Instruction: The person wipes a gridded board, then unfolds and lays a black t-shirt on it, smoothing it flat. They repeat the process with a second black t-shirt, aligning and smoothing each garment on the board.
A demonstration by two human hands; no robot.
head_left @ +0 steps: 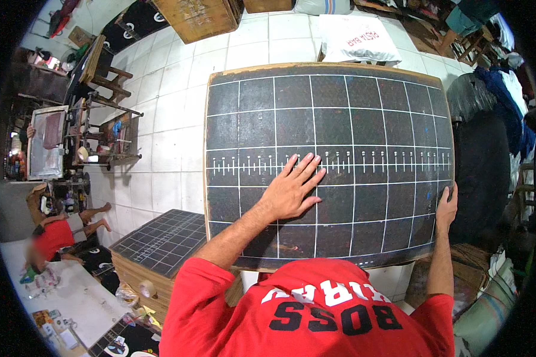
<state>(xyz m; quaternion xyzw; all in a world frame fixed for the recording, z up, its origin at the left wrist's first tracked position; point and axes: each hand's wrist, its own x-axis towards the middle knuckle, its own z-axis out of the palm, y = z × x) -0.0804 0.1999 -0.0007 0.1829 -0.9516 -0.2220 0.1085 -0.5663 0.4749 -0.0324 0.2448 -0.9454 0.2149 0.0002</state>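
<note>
A large dark board [369, 125] with a white grid and a scale line across its middle fills the center of my view. My left hand [293, 187] lies on its face, palm down, with fingers spread across the scale marks. At the board's right edge, my right hand [446, 207] grips the side. My red sleeves and shirt front show along the lower edge.
A stack of smaller gridded boards [167, 235] stands lower left, near a person in red [59, 232]. Another person's hand [31, 132] holds a framed screen at far left. A white sack [357, 41], wooden boxes [193, 18] and dark cloth bundles [482, 149] surround the board.
</note>
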